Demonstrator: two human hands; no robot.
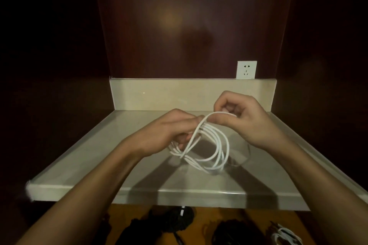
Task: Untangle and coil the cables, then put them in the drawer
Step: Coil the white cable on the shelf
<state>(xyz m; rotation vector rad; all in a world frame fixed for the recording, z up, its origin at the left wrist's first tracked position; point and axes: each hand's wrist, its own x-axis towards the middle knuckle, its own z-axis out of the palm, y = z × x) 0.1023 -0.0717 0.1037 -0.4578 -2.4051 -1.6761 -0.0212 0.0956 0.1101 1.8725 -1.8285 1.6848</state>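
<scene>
While the left hand (169,131) grips the white cable (215,145) coil, the right hand (241,117) pinches its free strand.

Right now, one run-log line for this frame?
left hand: grips white cable coil | right hand: pinches loose loop | above counter

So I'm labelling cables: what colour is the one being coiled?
White; the cable, held by both hands, shows clearly in the head view.
</scene>
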